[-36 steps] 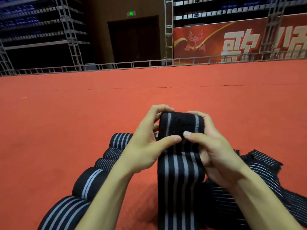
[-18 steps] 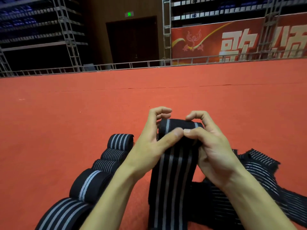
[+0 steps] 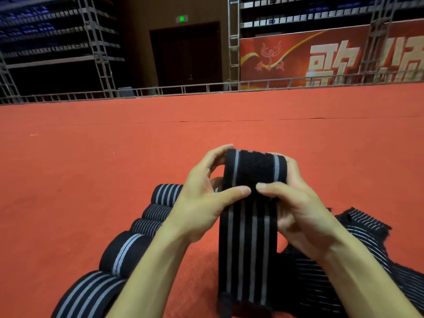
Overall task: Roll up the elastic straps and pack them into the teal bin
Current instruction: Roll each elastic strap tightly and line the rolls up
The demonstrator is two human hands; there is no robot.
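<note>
A black elastic strap with grey stripes (image 3: 249,244) hangs down from a small roll at its top end, held in the air at centre. My left hand (image 3: 202,203) grips the roll's left side, thumb across the front. From the right, my right hand (image 3: 296,203) grips it too, with the thumb tip meeting the left thumb. A row of several rolled straps (image 3: 125,251) lies on the red floor to the left. Loose unrolled straps (image 3: 367,249) are heaped at the right. No teal bin is in view.
Red carpet floor (image 3: 91,168) stretches ahead to a low metal railing (image 3: 183,89). Behind it stand scaffold towers, a dark doorway and a red banner (image 3: 309,58) with large characters.
The roll at the strap's top has been turned further; a black fuzzy patch now faces me. Both hands stayed on it, fingers shifting round the roll, and it rose slightly.
</note>
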